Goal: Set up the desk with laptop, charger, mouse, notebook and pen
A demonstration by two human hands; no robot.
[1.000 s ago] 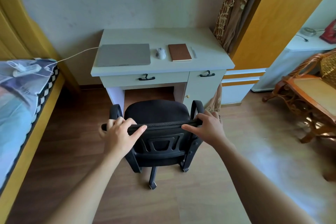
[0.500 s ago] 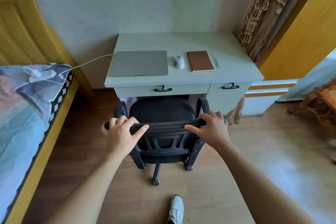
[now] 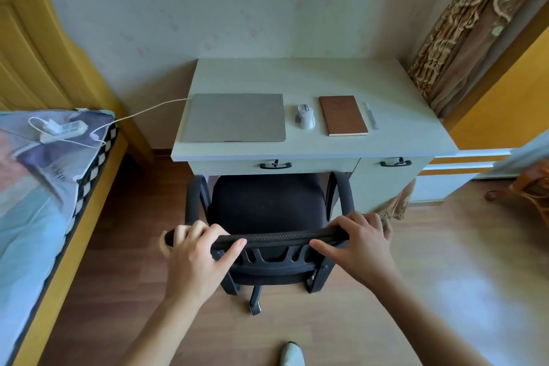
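While both hands grasp the chair's top rail, the setup on the surface reads as essentially finished. Left hand [image 3: 196,255] wraps the rail's left end, fingers over the top, thumb along the near face; right hand [image 3: 361,246] does the same at the right end. A hand at each end probably serves to steer the chair [image 3: 267,211] straight on its casters. The seat sits partly under the surface [image 3: 297,74], just below the drawer.

Taking the laptop [image 3: 234,117] as landmark: it lies closed, at the front left of the surface. The charger cable [image 3: 148,110] leaves its left rear corner and runs left, off the surface, to a power strip [image 3: 64,129] on the bed [image 3: 44,187]; likely the only socket in reach. Just right of the laptop, the mouse [image 3: 305,116]. Right again, the notebook [image 3: 343,115], closed. Furthest right, the pen [image 3: 371,115], lying alongside the notebook's edge, apart from it. Row order suits right-handed use, by my judgement.
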